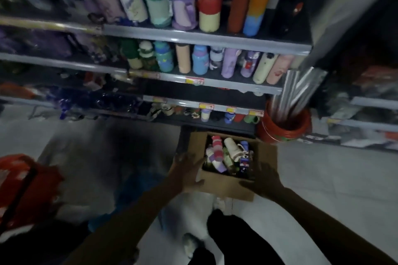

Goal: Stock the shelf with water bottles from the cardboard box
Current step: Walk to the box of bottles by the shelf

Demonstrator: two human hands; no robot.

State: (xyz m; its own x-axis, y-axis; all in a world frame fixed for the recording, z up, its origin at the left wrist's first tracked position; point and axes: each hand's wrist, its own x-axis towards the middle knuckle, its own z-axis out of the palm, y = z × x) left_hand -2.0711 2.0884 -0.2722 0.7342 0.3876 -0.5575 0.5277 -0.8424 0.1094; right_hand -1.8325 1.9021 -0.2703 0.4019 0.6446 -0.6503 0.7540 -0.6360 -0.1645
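A small open cardboard box (224, 185) sits low in front of the shelving, just above the pale floor. Inside lie several water bottles (230, 153): a pink-banded one, a cream one, a blue one and a purple-capped one. My left hand (185, 170) presses flat against the box's left side, fingers spread, thumb on the front face. My right hand (265, 178) lies along the right front corner with straight fingers. The shelf unit (206, 38) behind holds rows of coloured bottles on its upper and middle boards (215, 82). Whether the box touches the floor is unclear.
A red bucket (284, 129) with silver rolls (299, 90) stands right of the box, against the shelf's corner post. A red basket (25, 183) is at the left edge. My dark-clad legs (228, 234) are below the box. The lowest shelf (206, 112) holds small items.
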